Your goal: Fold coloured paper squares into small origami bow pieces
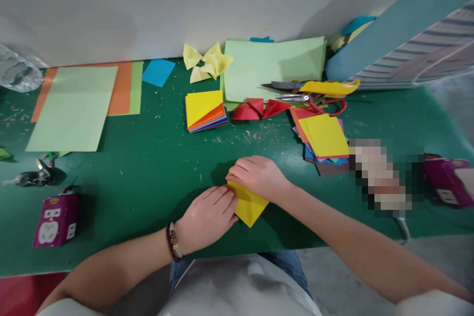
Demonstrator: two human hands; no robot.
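Observation:
A sheet of yellow paper [251, 207], folded, lies near the front edge of the green table between my hands. My left hand [207, 215], with a bead bracelet at the wrist, closes its fingers on the paper's left side. Bent over the upper edge of the same sheet is my right hand [257, 175], its fingertips pressing at the upper left corner. Both hands cover part of the paper, so its full shape is hidden. Above them lie red folded paper pieces [255, 109] and a stack of coloured square papers [205, 111].
Yellow-handled scissors [326, 88] and red-handled scissors [333, 106] rest on pale green sheets [270, 66]. Pale yellow folded pieces [209, 61] are at the back. More coloured squares [328, 136] lie right; keys [37, 174] and a purple box [55, 219] are left.

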